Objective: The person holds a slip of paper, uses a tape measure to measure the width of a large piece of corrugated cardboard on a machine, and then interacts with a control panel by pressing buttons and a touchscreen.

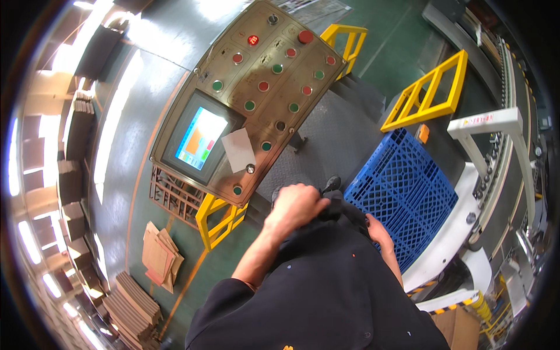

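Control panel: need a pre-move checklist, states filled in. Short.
1. Screen lit: ok.
2. Control panel face free of loose items: not ok, a white card lies on it, overlapping the screen's surround.
3. Large red button uncovered: ok; whether pressed in: cannot tell.
4. Left hand off the buttons: ok, it is in front of the wearer's body, apart from the panel.
5. Right hand free of any object: cannot tell, its fingers are mostly hidden by dark clothing.
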`<state>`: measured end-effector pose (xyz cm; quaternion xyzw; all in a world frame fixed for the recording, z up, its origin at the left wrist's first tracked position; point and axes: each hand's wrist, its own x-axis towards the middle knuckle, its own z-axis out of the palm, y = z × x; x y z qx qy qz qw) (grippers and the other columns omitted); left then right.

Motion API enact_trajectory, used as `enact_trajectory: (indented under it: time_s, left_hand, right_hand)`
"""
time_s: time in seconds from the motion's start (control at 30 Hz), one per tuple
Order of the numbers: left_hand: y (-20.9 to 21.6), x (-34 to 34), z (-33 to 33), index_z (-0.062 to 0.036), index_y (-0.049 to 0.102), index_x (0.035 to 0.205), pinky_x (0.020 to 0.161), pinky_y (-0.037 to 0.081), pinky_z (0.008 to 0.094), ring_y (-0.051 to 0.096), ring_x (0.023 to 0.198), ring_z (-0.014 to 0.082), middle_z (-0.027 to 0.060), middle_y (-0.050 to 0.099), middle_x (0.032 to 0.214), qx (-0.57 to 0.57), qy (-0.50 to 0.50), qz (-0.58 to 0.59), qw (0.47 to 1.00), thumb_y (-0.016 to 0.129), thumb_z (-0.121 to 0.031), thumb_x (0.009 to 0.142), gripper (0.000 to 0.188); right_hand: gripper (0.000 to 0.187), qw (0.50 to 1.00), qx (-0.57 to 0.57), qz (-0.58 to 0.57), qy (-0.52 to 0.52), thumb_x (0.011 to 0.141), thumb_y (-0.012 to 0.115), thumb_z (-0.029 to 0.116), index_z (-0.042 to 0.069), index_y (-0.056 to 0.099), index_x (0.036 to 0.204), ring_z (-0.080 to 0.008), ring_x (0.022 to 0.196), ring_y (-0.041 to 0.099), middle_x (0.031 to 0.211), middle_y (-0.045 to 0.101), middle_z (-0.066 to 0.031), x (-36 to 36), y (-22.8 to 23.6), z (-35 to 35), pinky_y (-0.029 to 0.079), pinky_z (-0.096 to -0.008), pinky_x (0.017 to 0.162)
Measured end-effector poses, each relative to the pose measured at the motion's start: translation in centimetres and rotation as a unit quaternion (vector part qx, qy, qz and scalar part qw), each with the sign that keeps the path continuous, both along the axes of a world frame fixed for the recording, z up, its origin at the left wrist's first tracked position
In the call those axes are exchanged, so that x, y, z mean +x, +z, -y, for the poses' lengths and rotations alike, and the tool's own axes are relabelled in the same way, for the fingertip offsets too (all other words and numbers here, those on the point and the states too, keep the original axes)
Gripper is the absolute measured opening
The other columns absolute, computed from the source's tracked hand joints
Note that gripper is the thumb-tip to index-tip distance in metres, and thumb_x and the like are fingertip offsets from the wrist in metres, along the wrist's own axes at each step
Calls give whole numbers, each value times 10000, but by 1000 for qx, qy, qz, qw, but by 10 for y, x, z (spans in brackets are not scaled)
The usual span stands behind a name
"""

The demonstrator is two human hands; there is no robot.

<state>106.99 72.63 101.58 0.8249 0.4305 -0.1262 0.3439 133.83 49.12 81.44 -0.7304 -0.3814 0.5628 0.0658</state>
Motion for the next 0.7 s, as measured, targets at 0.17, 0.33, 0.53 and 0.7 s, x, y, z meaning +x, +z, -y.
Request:
enact_trajectory:
  time_s: [0.17,0.33,0.53,0.7]
  left_hand:
    - [-14,77,-11,-14,735,832,743,558,459,700,812,379,195,708,784,-16,-26,26,999,669,-362,913,362]
    - [-32,151,-69,-9,712,808,745,561,456,706,819,369,189,714,796,37,-44,20,998,712,-346,869,342]
    - [-64,257,-184,-37,634,939,791,534,450,692,858,345,161,713,852,104,-52,52,992,730,-304,854,297]
    - [-83,361,-302,-35,658,1142,835,539,431,702,903,341,167,730,924,63,-71,44,995,734,-308,861,400]
  right_hand:
    - [429,991,-19,-68,-110,963,593,135,-15,515,1357,-263,1133,639,1273,654,-202,68,-39,0,483,-361,969]
    - [483,998,-26,-35,-45,866,731,309,7,647,1234,-332,1124,670,1240,688,-181,130,-20,-49,527,-392,939]
    - [402,989,55,119,63,891,669,292,59,664,1218,-359,1097,640,1197,661,-169,229,11,-141,520,-415,937]
    - [317,931,235,162,-229,885,691,161,47,660,1179,-330,1113,621,1189,641,-143,321,67,-282,510,-392,955]
